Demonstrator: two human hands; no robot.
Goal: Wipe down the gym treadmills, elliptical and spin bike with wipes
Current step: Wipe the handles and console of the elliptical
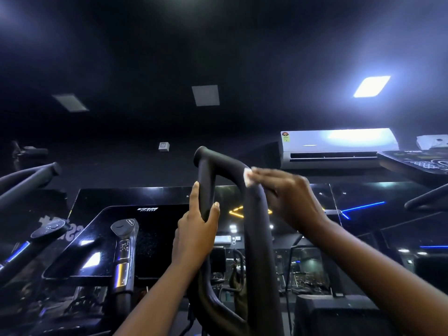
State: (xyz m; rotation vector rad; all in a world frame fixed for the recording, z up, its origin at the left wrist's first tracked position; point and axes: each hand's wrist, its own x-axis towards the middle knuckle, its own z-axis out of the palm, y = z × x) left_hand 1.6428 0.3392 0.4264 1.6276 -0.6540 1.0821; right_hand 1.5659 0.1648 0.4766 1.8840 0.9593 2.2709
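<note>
**Wiping the elliptical handle: hazards at the upper bend**

Head view. The looped black padded elliptical handle (pixel 257 226) stands centre frame. The left hand (pixel 196 238) grips its left limb, fingers curled round the bar. The right hand (pixel 291 197) lies over the upper bend, fingers close together and nearly straight, pressing a small white wipe (pixel 247 177) against the padding; its thumb is hidden. Probable faults: the wipe, held by pressure alone, may slide out on the curve; the handle may swing if the left grip slackens; dim lighting may conceal missed patches.
</note>
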